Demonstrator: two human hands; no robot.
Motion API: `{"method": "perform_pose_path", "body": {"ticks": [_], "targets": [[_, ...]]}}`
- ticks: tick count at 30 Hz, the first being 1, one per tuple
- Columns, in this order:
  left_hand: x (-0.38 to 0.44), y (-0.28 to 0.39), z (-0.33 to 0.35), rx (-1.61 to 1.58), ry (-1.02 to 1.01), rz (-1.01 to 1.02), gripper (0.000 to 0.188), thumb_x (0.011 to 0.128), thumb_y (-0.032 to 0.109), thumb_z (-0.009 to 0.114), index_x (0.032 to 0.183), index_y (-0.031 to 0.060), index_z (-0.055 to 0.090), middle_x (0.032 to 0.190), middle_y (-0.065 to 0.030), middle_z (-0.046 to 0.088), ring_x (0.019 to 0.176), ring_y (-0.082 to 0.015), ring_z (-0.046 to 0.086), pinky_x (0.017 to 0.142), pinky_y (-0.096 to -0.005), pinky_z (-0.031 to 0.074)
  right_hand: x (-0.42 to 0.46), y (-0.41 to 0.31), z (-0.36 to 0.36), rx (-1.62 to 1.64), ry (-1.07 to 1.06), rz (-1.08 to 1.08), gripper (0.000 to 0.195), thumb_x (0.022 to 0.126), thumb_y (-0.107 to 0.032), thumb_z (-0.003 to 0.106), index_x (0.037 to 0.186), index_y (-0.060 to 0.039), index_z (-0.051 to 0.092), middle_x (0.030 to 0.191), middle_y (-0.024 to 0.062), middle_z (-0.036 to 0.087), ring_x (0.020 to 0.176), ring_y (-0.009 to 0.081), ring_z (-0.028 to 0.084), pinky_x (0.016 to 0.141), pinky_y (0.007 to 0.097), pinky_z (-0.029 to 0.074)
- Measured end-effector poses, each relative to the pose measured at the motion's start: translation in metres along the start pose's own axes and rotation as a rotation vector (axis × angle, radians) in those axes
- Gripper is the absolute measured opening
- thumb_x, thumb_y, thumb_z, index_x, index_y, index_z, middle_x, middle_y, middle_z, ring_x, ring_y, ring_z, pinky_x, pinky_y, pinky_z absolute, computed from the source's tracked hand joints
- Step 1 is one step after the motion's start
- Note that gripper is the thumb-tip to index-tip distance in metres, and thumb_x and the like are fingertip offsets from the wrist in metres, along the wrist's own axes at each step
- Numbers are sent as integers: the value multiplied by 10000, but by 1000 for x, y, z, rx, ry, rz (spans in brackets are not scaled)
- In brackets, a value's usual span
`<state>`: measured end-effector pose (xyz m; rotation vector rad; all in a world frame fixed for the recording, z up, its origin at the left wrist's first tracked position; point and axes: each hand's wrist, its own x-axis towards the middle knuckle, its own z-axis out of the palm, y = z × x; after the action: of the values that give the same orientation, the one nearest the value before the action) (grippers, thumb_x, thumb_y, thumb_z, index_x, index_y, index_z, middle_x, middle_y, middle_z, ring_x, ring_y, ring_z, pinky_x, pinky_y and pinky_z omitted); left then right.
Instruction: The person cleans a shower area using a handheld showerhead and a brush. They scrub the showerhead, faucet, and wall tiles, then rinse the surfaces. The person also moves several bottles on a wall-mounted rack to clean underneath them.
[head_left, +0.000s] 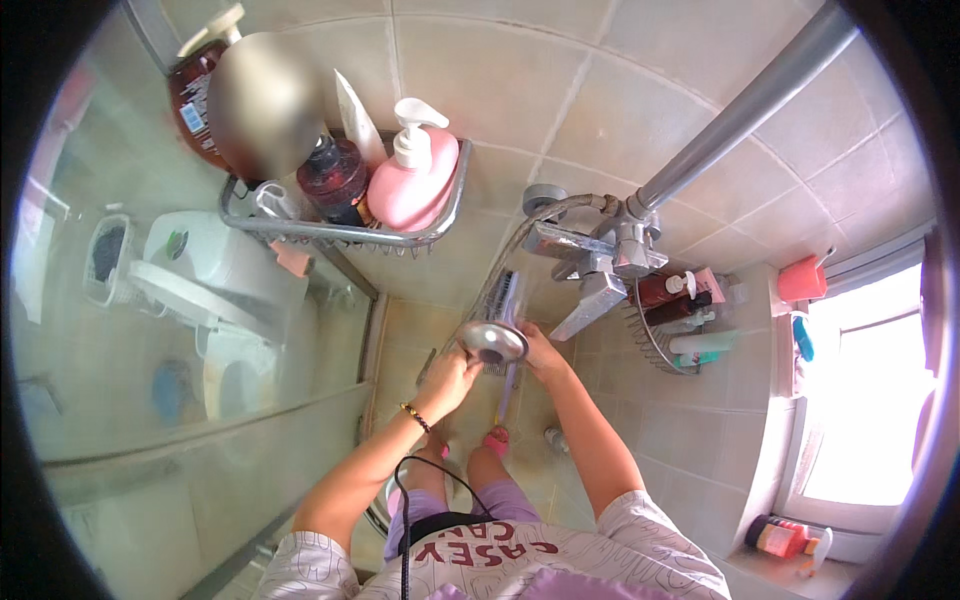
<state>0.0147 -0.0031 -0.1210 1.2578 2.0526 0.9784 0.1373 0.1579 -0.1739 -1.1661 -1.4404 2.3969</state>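
My left hand (448, 376) grips a chrome handheld shower head (493, 343), whose round face is turned up toward me. From it the metal shower hose (517, 234) runs up to the wall mixer. Just right of the shower head, my right hand (541, 351) appears closed on a long-handled lavender brush (508, 304); its fingers are partly hidden behind the shower head. Dark bristles show along the brush's upper part. Its thin lavender handle (508, 397) slants down toward my pink slippers (496, 440). A chrome mixer tap (592, 300) juts out above my right hand.
A wire shelf (337, 234) with pump bottles (416, 176) hangs upper left. Another wire rack (649, 334) holds bottles at right. The glass screen (187, 427) stands left, with a toilet (240, 367) behind it. A thick chrome pipe (750, 105) rises upper right. A black cord (406, 517) hangs before me.
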Motion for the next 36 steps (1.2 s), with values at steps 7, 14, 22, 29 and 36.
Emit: {"method": "perform_pose_path", "body": {"ticks": [7, 14, 22, 29, 36], "targets": [[-18, 14, -24, 10, 294, -199, 264, 873, 213, 600, 850, -47, 557, 716, -259, 605, 663, -418, 608, 530, -466, 469, -38, -40, 55, -795, 609, -379, 389, 870, -337, 642, 1057, -26, 501, 672, 101, 596, 514, 180, 588, 536, 339, 473], [-53, -21, -58, -16, 415, -252, 298, 875, 219, 607, 828, -64, 528, 734, -281, 582, 726, -453, 580, 585, -485, 446, -22, -3, 128, -834, 473, -636, 412, 883, -267, 614, 1133, 9, 436, 858, 277, 594, 751, 426, 590, 655, 483, 456], [-73, -43, -98, -81, 335, -227, 237, 863, 165, 604, 882, -60, 531, 779, -269, 599, 739, -456, 575, 600, -467, 445, 130, -42, 157, -1040, 777, -794, 308, 914, -239, 536, 1109, -2, 521, 1018, 256, 589, 863, 404, 596, 749, 450, 486], [-55, -85, -118, -217, 499, -370, 241, 851, 180, 607, 854, -54, 550, 812, -270, 596, 770, -449, 567, 621, -471, 438, 186, -29, 191, -1330, 688, -891, 271, 930, -269, 480, 1119, -123, 607, 1127, 154, 598, 988, 325, 589, 795, 481, 468], [-51, -103, -138, -252, 535, -424, 248, 855, 161, 599, 849, -76, 528, 808, -289, 584, 784, -457, 561, 635, -485, 429, 206, -51, 268, -1338, 372, -503, 462, 884, -314, 562, 1264, -63, 487, 1369, 219, 389, 1287, 394, 338, 1018, 529, 320]]}}
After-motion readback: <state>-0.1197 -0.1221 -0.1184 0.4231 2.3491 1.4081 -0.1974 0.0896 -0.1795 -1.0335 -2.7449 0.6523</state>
